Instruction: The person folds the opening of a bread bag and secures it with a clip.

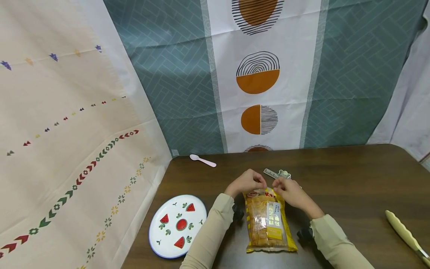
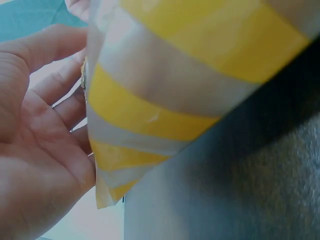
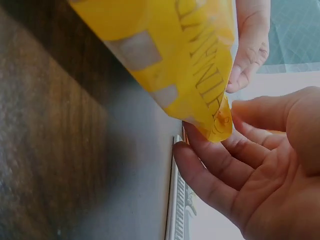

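A clear and yellow plastic bag of bread point(image 1: 258, 220) lies in front of me, its top end between my two hands. My left hand point(image 1: 249, 182) pinches the top edge at the left, thumb against fingers. On the other side, close by, my right hand point(image 1: 293, 191) pinches the same edge. The right wrist view shows the yellow corner of the bag point(image 3: 212, 107) between the right thumb and fingers. In the left wrist view the striped side of the bag point(image 2: 150, 120) hides the left fingertips.
A white ruler point(image 1: 271, 173) with a figure-shaped end lies just behind the hands. Left of the bag is a round plate point(image 1: 158, 228) with watermelon pictures. A pink spoon point(image 1: 205, 161) lies at the back left, and a pale yellow handle point(image 1: 401, 228) with metal at the right.
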Motion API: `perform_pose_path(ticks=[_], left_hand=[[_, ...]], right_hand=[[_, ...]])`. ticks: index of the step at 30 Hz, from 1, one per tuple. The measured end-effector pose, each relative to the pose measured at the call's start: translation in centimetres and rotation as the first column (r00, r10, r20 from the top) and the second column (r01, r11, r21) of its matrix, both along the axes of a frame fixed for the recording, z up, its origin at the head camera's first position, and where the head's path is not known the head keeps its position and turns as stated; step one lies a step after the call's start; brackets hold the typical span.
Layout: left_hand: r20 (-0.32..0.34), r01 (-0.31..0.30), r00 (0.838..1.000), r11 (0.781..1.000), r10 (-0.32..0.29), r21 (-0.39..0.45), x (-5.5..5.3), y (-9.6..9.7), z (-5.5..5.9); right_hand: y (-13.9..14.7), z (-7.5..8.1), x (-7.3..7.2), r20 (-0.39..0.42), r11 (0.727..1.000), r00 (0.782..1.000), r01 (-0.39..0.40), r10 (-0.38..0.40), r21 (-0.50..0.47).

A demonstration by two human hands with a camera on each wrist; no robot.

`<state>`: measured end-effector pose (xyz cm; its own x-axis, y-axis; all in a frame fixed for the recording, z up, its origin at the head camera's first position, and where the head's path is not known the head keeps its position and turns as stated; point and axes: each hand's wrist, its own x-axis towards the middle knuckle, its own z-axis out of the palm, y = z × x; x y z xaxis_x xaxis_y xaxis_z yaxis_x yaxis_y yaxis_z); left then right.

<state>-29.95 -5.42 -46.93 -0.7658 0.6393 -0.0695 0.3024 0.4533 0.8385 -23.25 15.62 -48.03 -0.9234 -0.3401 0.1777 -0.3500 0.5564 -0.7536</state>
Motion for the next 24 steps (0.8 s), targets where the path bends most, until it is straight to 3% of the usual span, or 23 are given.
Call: perform_pose_path(ticks=[7,14,24], left_hand=[[0.028,0.007,1.000,1.000,-0.006,-0.010,-0.1,0.2,-0.2],[0.025,0.018,1.000,1.000,-0.018,0.024,-0.6,0.4,-0.3],[-0.021,0.018,1.000,0.999,-0.018,0.030,-0.9,0.3,-0.2]], right_hand=[[0.3,-0.2,-0.3,0.064,1.000,0.998,-0.013,0.013,0.002],[0.8,-0.1,-0.6,0.056,0.997,0.996,-0.074,0.072,0.020],[1.3,-0.4,-0.7,0.088,0.994,0.991,-0.103,0.101,0.025]])
